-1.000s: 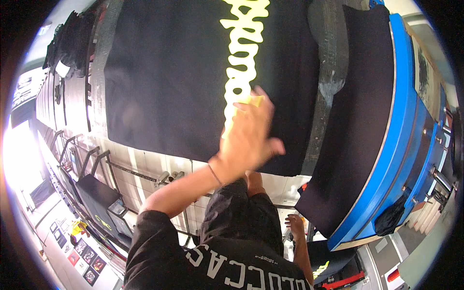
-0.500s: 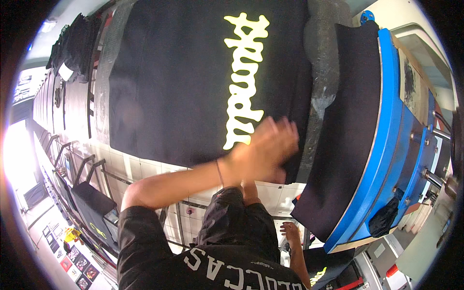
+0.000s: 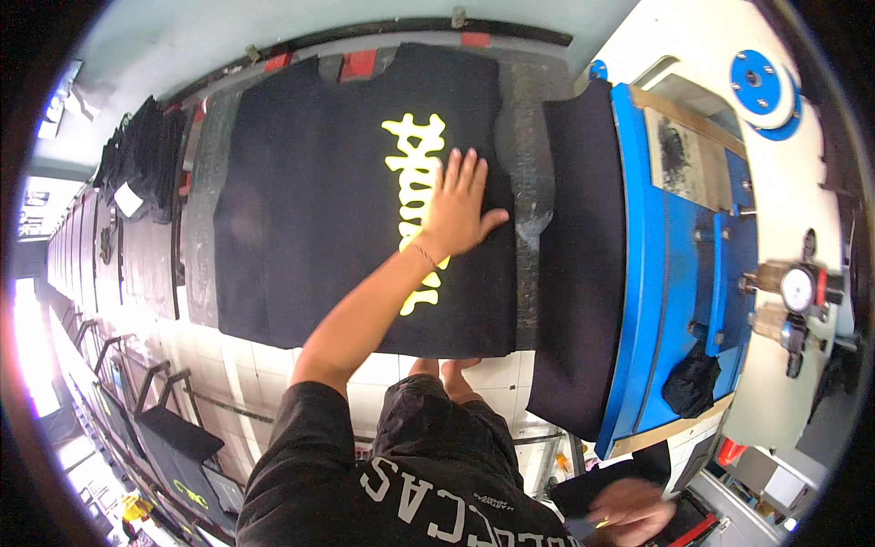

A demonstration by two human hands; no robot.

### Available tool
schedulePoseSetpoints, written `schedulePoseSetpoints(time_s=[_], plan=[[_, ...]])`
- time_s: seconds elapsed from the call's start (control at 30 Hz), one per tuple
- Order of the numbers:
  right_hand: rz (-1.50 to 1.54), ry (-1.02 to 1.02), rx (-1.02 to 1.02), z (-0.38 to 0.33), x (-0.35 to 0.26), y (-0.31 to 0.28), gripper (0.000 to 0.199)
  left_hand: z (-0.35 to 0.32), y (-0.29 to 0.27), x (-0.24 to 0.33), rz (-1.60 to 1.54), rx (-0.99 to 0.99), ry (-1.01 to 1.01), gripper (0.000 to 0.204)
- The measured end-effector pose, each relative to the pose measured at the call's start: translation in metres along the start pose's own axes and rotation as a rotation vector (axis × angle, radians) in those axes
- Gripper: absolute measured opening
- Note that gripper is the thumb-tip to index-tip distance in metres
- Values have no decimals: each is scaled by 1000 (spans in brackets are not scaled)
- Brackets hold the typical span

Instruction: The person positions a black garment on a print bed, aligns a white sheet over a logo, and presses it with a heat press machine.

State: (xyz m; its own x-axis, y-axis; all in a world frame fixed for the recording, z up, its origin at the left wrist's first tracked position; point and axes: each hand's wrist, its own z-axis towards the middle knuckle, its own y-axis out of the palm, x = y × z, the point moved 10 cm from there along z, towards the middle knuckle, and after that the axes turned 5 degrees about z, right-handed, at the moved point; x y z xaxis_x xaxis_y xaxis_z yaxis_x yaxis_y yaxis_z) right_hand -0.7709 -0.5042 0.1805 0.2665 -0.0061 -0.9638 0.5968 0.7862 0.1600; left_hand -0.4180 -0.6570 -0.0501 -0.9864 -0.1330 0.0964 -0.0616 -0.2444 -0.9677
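Since half a second ago the left hand (image 3: 458, 208) has moved from beside the lower end of the yellow lettering (image 3: 418, 173) up to its middle, and the right hand (image 3: 632, 510) has shifted down and outward at the lower right. The view now takes in the neckline of the black shirt (image 3: 310, 219) as well.

The shirt lies spread flat on the dark bench (image 3: 530, 137), its neckline at the far edge. The lettering, thick and irregular, runs sideways in one line from near the neckline toward the hem. The left hand is open, palm down and fingers spread, over the lettering's right edge, hiding some of it. The right hand is blurred near a dark cloth (image 3: 583, 488); whether it grips anything I cannot tell.

Large white capitals (image 3: 424, 509) curve across the person's dark top (image 3: 319, 474), with a small line of white print beside them. Dark garments (image 3: 155, 137) at the left carry a blank-looking white tag (image 3: 128, 199). Right of the shirt hangs a dark sheet (image 3: 579, 273), beside a blue machine (image 3: 643, 273); a round dial (image 3: 797, 289) has markings too small to read.
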Motion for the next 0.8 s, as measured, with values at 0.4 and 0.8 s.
schedulePoseSetpoints(time_s=[0.4, 0.8], plan=[[-1610, -505, 1347, -74, -89, -149, 21, -244, 27, 213, -342, -587, 718, 71], [-1361, -498, 1292, -102, -76, -186, 33, -233, -21, 146, -617, -346, 243, 56]])
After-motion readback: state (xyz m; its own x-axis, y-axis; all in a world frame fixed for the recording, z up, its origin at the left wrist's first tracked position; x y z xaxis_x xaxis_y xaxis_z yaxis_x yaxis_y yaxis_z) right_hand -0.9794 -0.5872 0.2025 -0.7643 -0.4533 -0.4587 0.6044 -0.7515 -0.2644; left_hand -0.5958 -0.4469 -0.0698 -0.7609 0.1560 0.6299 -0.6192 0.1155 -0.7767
